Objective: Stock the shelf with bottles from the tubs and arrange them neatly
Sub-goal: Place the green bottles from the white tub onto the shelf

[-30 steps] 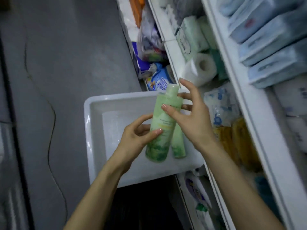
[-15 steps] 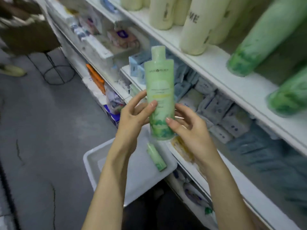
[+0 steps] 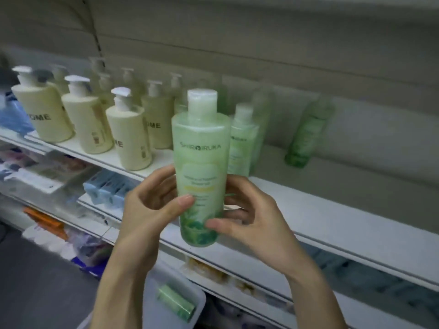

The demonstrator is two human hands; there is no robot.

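Observation:
A pale green bottle (image 3: 200,148) with a white cap stands upright in the air in front of the top shelf (image 3: 332,224). My left hand (image 3: 152,205) grips its lower left side, thumb across the label. My right hand (image 3: 251,222) holds the lower right side, thumb near the base. Behind it on the shelf stand more green bottles (image 3: 244,138), and one green bottle (image 3: 306,136) stands apart to the right. Below, a white tub (image 3: 190,290) holds one small green bottle (image 3: 175,302) lying on its side.
Several cream pump bottles (image 3: 128,134) fill the shelf's left part. A wide bare stretch of shelf lies to the right of the green bottles. Lower shelves (image 3: 71,181) hold packets and boxes. Grey floor (image 3: 35,293) shows at the bottom left.
Both hands lifted the green bottle out of the tub and up to the top shelf's height. The view rose from the tub and floor to the shelf of bottles.

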